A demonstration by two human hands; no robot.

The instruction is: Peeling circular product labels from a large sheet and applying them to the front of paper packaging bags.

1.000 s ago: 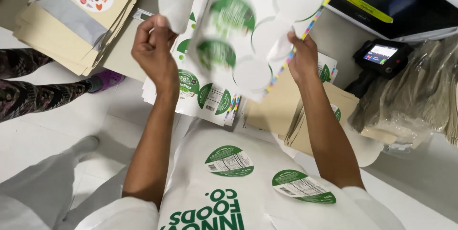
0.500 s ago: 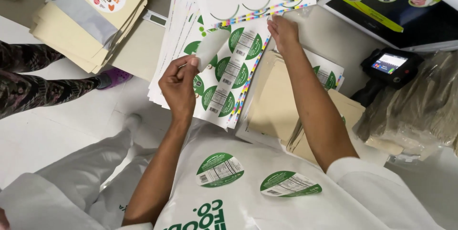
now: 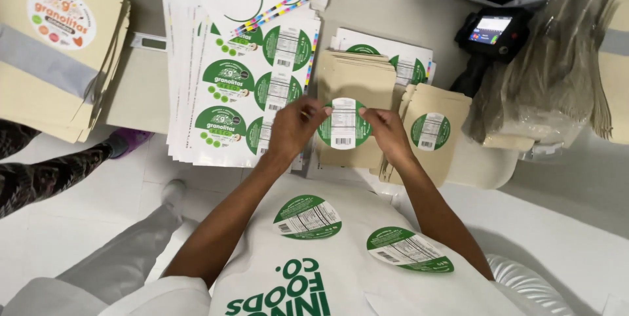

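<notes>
Since half a second back, both hands have been brought down off the sticker sheets and a round green label (image 3: 343,123) is now pinched at its edges by the left hand (image 3: 296,127) and right hand (image 3: 388,134), held over a kraft pouch stack (image 3: 357,86). Could easily get laid down crooked or creased if one side touches first. Sticker sheets (image 3: 229,93) are crowded on the pale worktable (image 3: 141,93), white floor below.

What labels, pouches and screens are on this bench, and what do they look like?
Round label: green and white, pinched by left hand and right hand.
Label sheets: white stack, left of centre.
Kraft pouches: tan, one labelled.
Handheld device: black, lit screen, upper right.
Apron labels: two, green-white.
</notes>
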